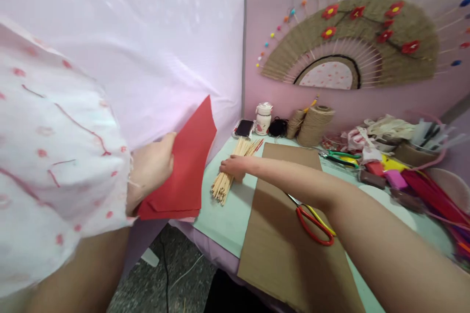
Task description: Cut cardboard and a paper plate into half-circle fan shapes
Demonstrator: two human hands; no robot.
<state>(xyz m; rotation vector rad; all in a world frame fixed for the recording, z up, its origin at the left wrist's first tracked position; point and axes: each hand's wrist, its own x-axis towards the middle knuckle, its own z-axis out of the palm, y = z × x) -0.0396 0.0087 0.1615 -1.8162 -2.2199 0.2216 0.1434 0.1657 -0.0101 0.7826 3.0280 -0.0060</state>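
My left hand [152,168] is closed on a few red sheets [189,166], held up at the table's left edge; whether they are paper or felt I cannot tell. White cloth with red flower prints [69,156] hangs over the wrist and forearm on that side. Across the table, my right hand [235,167] has its fingers wrapped over a bundle of thin wooden sticks [223,187], which lies on the pale green tabletop [220,222]. Under my right forearm are a brown cardboard sheet [273,249] and scissors with red and yellow handles [316,230].
Behind the sticks stand a phone [244,128], a white bottle [263,120], black yarn [278,127] and twine spools [316,124]. Green-handled pliers [340,156] and craft supplies crowd the right side. A decorated fan [352,44] hangs on the pink wall.
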